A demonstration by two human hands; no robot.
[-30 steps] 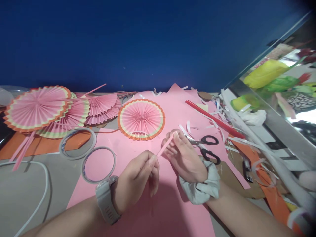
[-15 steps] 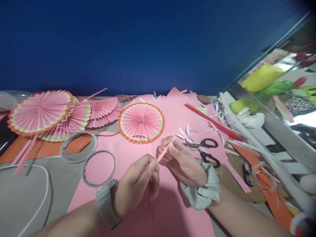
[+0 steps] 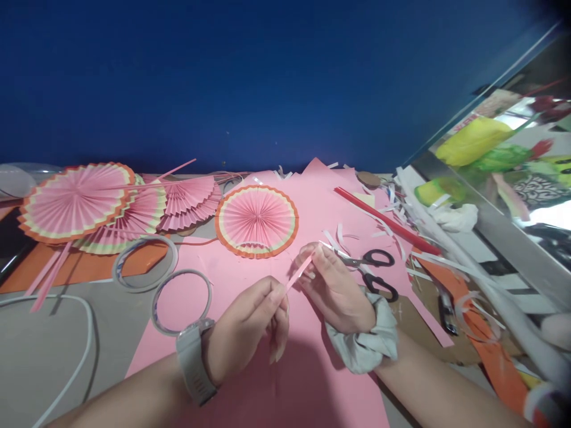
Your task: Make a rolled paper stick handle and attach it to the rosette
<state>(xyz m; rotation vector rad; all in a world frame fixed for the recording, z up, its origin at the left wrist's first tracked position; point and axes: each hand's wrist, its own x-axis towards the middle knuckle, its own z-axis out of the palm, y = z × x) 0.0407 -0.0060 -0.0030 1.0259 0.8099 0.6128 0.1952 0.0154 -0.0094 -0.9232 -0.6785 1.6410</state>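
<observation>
Between my two hands runs a narrow pink paper strip (image 3: 298, 274), slanting up to the right. My left hand (image 3: 254, 318), with a grey watch on the wrist, pinches its lower end between thumb and fingers. At the upper end my right hand (image 3: 336, 288) is closed on the strip, thumb against fingertips; a pale scrunchie (image 3: 368, 333) circles that wrist. Both hands are above a large pink paper sheet (image 3: 250, 392). Just beyond them lies a round pleated paper fan (image 3: 257, 221) in pink with a cream and orange border. Black-handled scissors (image 3: 378, 258) rest beside my right hand.
More pleated fans (image 3: 75, 202) are piled at the left. Two tape rolls (image 3: 154, 309) lie left of my hands. A red folded strip (image 3: 388, 220), white paper scraps, a box cutter (image 3: 446, 312) and orange paper (image 3: 486, 351) are at the right. A blue wall (image 3: 267, 77) stands behind.
My right hand has shifted slightly up and right along the strip, its fingertips now nearer the upper end. My left hand keeps its pinch. The view has moved a little.
</observation>
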